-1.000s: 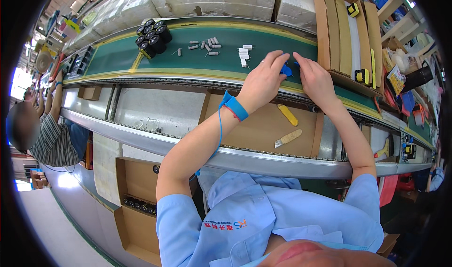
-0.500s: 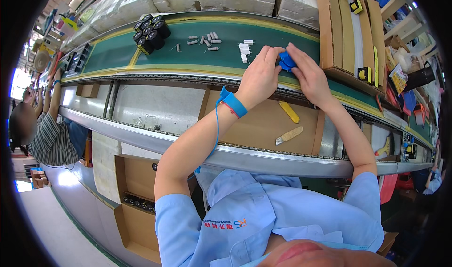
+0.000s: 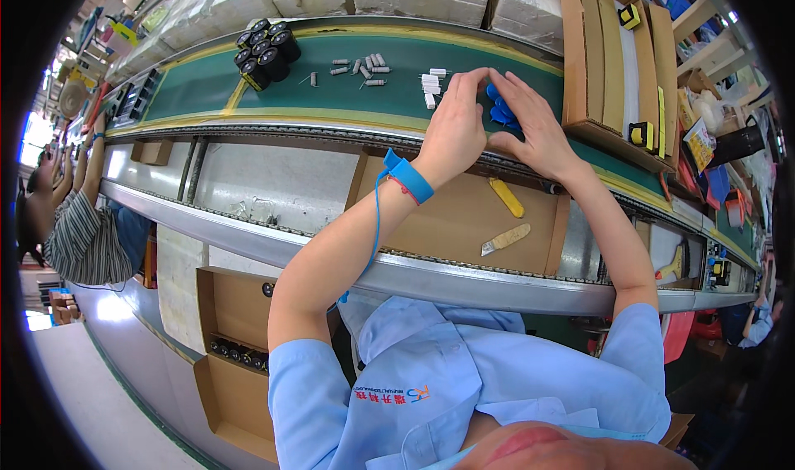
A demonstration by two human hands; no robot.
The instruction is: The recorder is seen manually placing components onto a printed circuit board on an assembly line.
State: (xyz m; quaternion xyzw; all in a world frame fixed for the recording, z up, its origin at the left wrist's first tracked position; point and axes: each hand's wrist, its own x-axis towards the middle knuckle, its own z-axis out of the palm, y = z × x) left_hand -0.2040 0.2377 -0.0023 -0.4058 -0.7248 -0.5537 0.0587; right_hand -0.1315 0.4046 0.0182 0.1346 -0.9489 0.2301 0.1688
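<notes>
My left hand (image 3: 455,129) and my right hand (image 3: 537,130) rest over the near side of the green belt, tilted toward each other like a tent. Between them sit several round blue disc-shaped parts (image 3: 500,108), partly covered by my right fingers. The fingers of both hands are stretched out, bordering the blue parts rather than wrapped round them. A blue wrist strap (image 3: 411,180) with a thin cord circles my left wrist. Just left of my left fingertips lie several white block-shaped components (image 3: 431,81) with wire leads.
Grey cylindrical components (image 3: 363,67) and a cluster of black capacitors (image 3: 267,54) stand farther left on the belt (image 3: 190,89). A cardboard box (image 3: 584,64) borders it at right. Below, a cardboard tray (image 3: 439,221) holds a yellow cutter (image 3: 506,197) and a tan-handled knife (image 3: 506,240).
The blue parts, closely held between my fingers before, now show spread in a row between the hands. My fingers have straightened, and my right hand has shifted slightly left.
</notes>
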